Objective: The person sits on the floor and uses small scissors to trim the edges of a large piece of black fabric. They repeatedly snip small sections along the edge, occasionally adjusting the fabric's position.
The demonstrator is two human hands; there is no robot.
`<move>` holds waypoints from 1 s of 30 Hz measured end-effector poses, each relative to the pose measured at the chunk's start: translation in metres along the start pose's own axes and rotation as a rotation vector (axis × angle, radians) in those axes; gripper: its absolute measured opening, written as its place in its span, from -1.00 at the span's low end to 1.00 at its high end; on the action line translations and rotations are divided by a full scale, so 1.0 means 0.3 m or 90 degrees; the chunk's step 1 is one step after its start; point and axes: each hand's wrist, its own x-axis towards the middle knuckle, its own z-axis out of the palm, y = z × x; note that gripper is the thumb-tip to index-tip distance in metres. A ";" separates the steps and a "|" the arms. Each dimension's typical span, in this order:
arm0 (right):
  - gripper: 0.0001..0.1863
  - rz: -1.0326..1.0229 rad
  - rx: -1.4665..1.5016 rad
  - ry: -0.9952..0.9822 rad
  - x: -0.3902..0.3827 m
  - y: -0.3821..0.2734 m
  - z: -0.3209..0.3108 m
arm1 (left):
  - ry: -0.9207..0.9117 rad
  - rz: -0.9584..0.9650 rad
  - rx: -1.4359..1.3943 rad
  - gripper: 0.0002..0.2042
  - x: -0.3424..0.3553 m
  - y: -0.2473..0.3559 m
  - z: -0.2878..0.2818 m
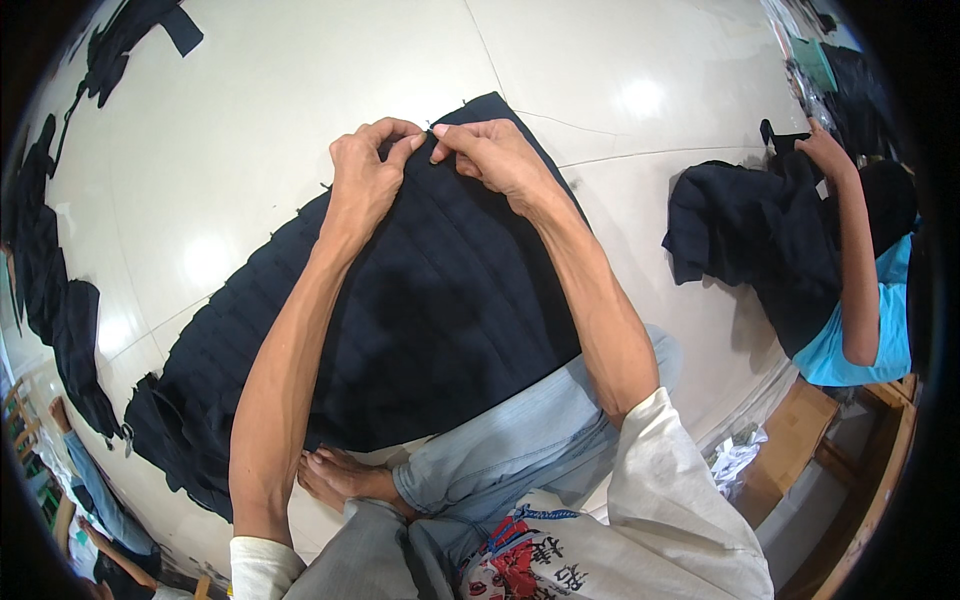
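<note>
Cloth (450, 290) spread on the floor (300, 60) looks soft, limp and fairly light, best held near its far corner, where left hand (372, 165) and right hand (490, 158) both pinch its edge.

Looks matt and faintly ridged across the broad dark navy pleated cloth (440, 270), with rough, thready edges. Gleams smooth and glossy on the pale cream tiled floor (300, 60). Appears as soft, matt cloth in the faded light-blue trousers (520, 420).
</note>
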 end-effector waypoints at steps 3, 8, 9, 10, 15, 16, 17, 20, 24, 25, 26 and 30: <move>-0.58 -0.008 0.002 -0.003 0.012 0.021 -0.001 | 0.011 0.034 0.035 -0.82 0.003 -0.018 0.006; -0.56 0.006 0.009 0.006 0.001 -0.004 -0.014 | 0.009 0.040 0.066 -0.81 0.009 -0.016 0.004; -0.58 -0.021 0.024 0.056 0.000 -0.010 -0.026 | 0.007 0.045 0.093 -0.80 0.016 -0.008 0.006; -0.60 -0.048 0.040 0.106 0.000 -0.014 -0.043 | 0.005 0.051 0.119 -0.79 0.026 0.001 0.012; -0.67 -0.226 -0.172 0.261 0.037 0.039 -0.096 | -0.045 0.055 0.251 -0.75 0.104 0.082 0.036; -0.68 -0.225 -0.229 0.266 0.044 0.054 -0.098 | -0.056 0.064 0.260 -0.76 0.125 0.079 0.045; -0.69 -0.222 -0.286 0.271 0.050 0.070 -0.099 | -0.068 0.073 0.270 -0.77 0.139 0.076 0.053; -0.71 -0.155 -0.358 0.222 0.037 0.040 -0.101 | -0.089 0.063 0.266 -0.78 0.139 0.069 0.045; -0.70 -0.088 -0.397 0.139 0.018 0.021 -0.189 | -0.068 0.002 0.169 -0.80 0.136 0.061 0.037; -0.69 -0.053 -0.418 0.111 0.015 0.015 -0.206 | -0.056 0.016 0.152 -0.80 0.126 0.066 0.041; -0.71 -0.085 -0.334 0.150 0.016 0.015 -0.203 | -0.044 0.029 0.135 -0.80 0.120 0.070 0.045; -0.75 -0.214 -0.134 0.198 0.031 0.043 -0.150 | -0.060 -0.025 0.017 -0.80 0.121 0.108 0.073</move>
